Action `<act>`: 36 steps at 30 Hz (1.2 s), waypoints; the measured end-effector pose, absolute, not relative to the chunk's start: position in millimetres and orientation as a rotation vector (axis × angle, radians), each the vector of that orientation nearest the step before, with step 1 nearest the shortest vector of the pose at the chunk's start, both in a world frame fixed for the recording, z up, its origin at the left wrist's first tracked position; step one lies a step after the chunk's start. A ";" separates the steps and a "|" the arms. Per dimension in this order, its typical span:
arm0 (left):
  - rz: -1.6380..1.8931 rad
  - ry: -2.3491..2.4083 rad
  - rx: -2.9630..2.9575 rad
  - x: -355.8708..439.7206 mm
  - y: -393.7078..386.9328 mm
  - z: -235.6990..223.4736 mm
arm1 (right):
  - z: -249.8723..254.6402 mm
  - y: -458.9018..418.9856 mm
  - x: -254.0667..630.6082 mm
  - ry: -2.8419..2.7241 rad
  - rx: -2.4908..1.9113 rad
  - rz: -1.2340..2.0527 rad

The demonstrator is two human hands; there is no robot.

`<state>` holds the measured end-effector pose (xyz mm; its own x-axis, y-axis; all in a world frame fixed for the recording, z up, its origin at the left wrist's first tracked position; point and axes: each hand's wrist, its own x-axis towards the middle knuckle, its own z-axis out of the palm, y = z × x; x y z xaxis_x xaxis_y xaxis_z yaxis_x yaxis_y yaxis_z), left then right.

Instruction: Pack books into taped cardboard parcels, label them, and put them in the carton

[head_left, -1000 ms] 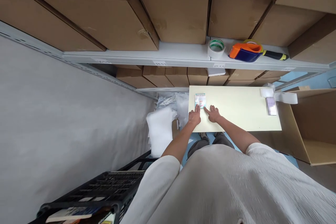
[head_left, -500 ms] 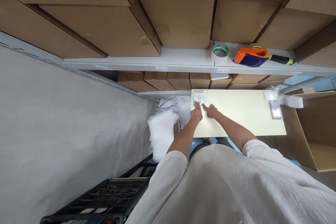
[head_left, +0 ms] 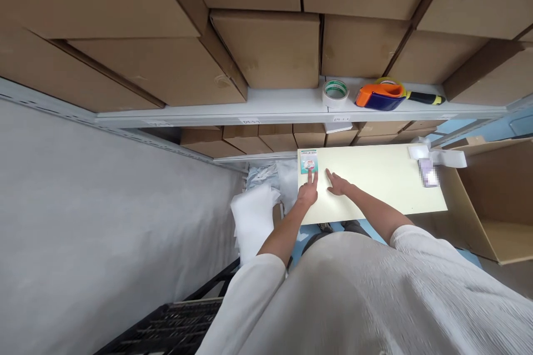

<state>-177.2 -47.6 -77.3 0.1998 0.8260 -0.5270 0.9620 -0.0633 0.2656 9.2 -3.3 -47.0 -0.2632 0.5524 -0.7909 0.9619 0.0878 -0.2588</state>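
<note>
A small booklet-like item (head_left: 308, 158) with a green and white printed front lies flat at the far left corner of the pale yellow board (head_left: 375, 177). Two outstretched fingers of my left hand (head_left: 308, 191) rest at its lower edge; nothing is gripped. To the right of it, my right hand (head_left: 338, 183) has its index finger stretched out over the bare board, apart from the booklet-like item. Whether that fingertip touches the board I cannot tell.
Cardboard boxes (head_left: 266, 47) fill the shelf ahead, where a tape roll (head_left: 335, 92) and an orange tape dispenser (head_left: 380, 95) lie. White foam sheets (head_left: 253, 216) are left of the board. An open carton (head_left: 495, 194) stands right; a black crate (head_left: 166, 327) is lower left.
My right hand has moved right, away from the booklet-like item, which my left fingers still touch. The view has shifted slightly, so the shelf appears lower.
</note>
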 end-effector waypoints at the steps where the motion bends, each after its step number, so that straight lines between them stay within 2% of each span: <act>1: -0.285 1.627 1.943 -173.2 -53.7 -75.2 | -45.7 -8.7 16.0 1.857 1.496 -1.078; 8: -0.070 1.442 1.891 -128.4 -74.9 -60.0 | -36.4 -61.7 88.4 1.865 1.625 -1.124; 13: 0.116 1.428 1.854 -100.2 -82.7 -51.8 | 1.8 -59.8 177.5 2.130 1.992 -0.877; 18: 0.211 1.463 1.795 -78.8 -84.5 -46.8 | 84.7 -4.7 259.2 2.504 2.331 -0.536; 23: 0.325 1.494 1.797 -37.6 -72.1 -31.0 | 152.0 64.2 308.0 2.741 2.427 -0.202; 28: 0.503 1.516 1.768 18.6 -62.9 -13.4 | 172.4 126.5 332.4 2.847 2.271 -0.089; 36: 0.676 1.585 1.634 76.0 -83.9 -2.9 | 168.3 200.4 335.2 2.869 2.071 -0.124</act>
